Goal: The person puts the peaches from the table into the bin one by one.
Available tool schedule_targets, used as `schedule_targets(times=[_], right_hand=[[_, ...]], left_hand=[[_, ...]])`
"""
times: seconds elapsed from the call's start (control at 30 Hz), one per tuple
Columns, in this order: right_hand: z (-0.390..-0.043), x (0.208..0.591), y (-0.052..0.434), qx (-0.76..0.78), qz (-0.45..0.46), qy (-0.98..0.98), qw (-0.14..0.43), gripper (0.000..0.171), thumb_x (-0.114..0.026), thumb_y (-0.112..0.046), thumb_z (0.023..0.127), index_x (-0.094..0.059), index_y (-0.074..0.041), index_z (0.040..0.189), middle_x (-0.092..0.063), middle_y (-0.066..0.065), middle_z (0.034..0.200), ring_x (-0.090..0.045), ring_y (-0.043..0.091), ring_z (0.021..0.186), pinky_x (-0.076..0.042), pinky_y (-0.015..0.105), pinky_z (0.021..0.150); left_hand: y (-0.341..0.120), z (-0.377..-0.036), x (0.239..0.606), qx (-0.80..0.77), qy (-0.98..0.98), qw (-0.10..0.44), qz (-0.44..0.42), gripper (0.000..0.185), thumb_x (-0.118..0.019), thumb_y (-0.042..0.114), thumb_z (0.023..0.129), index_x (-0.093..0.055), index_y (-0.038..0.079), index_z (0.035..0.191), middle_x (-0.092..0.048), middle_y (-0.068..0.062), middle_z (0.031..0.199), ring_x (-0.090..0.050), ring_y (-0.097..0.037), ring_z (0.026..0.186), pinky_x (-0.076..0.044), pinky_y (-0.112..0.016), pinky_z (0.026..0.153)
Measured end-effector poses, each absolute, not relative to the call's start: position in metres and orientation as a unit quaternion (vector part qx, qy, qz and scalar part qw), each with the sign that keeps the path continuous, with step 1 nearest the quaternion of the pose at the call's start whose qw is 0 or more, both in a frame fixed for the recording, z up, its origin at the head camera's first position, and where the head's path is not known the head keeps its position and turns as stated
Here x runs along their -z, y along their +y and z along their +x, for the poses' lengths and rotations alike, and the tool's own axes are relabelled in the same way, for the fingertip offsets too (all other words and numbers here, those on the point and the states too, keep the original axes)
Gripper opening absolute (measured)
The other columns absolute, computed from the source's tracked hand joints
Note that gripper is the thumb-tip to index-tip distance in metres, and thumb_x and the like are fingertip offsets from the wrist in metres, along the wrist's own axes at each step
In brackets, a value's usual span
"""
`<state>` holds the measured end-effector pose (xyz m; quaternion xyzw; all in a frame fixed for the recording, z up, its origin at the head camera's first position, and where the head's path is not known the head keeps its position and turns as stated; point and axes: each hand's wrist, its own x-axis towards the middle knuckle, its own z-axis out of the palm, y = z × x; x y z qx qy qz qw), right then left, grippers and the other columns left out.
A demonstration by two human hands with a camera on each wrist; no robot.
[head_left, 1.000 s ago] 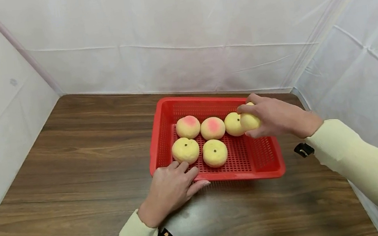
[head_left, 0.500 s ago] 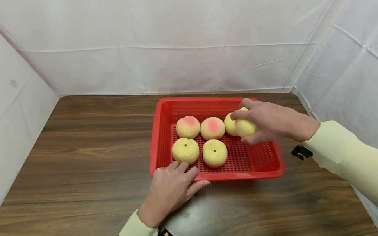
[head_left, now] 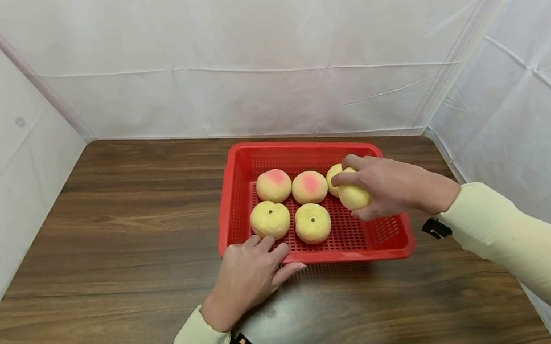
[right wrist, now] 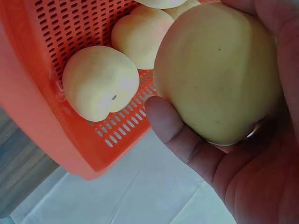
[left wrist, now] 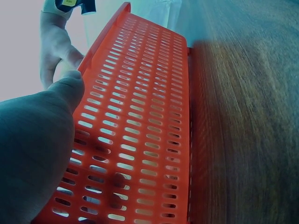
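Observation:
A red perforated plastic basket (head_left: 350,255) holds several peaches. My left hand (head_left: 248,276) grips its front rim at the left, fingers over the edge beside a yellow peach (head_left: 270,220) and thumb along the outside. In the left wrist view the thumb (left wrist: 70,88) lies at the rim, against the slotted wall (left wrist: 140,116). My right hand (head_left: 391,186) grips a yellow peach (head_left: 353,195) over the right part of the basket. Seen from the right wrist, thumb and fingers wrap this peach (right wrist: 215,70). Behind it, another yellow peach (head_left: 334,179) is partly hidden.
Two peaches with pink blush, one at the left (head_left: 274,186) and one in the middle (head_left: 310,186), sit in the back row. One more yellow peach (head_left: 313,223) is in front. The basket stands on a dark wooden table (head_left: 122,225) with white sheeting (head_left: 240,50) behind.
My right hand has moved left and toward me with the peach, now lower in the head view. My left hand and the basket have stayed in place.

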<state>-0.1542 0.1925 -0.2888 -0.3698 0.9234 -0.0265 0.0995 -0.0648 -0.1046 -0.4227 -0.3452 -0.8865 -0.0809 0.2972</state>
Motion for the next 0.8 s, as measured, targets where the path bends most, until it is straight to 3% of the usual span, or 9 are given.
schedule_targets(times=[0.27, 0.53, 0.8], right_hand=[[-0.151, 0.303, 0.194, 0.01, -0.361, 0.923, 0.132, 0.065, -0.086, -0.022, 0.076, -0.063, -0.019, 0.137, -0.058, 0.005, 0.129, -0.06, 0.019, 0.098, -0.054, 0.035, 0.079], [-0.147, 0.318, 0.193, -0.003, -0.351, 0.921, 0.167, 0.071, -0.093, -0.023, 0.074, -0.063, -0.022, 0.138, -0.056, 0.005, 0.131, -0.058, 0.021, 0.108, -0.058, 0.039, 0.089], [-0.144, 0.33, 0.192, -0.026, -0.351, 0.917, 0.186, 0.071, -0.093, -0.025, 0.076, -0.063, -0.024, 0.14, -0.054, 0.006, 0.135, -0.059, 0.023, 0.113, -0.059, 0.041, 0.093]], left_hand=[[-0.104, -0.065, 0.423, 0.082, -0.887, 0.298, -0.344, 0.051, -0.06, 0.069, 0.092, -0.054, 0.022, 0.075, -0.058, 0.003, 0.069, -0.056, -0.017, 0.058, -0.022, -0.026, 0.041], [-0.104, -0.064, 0.424, 0.084, -0.885, 0.302, -0.344, 0.053, -0.05, 0.069, 0.098, -0.054, 0.021, 0.076, -0.058, 0.003, 0.07, -0.057, -0.017, 0.059, -0.023, -0.025, 0.041], [-0.104, -0.065, 0.425, 0.082, -0.885, 0.305, -0.342, 0.052, -0.051, 0.069, 0.098, -0.055, 0.021, 0.077, -0.059, 0.003, 0.07, -0.057, -0.017, 0.058, -0.025, -0.026, 0.041]])
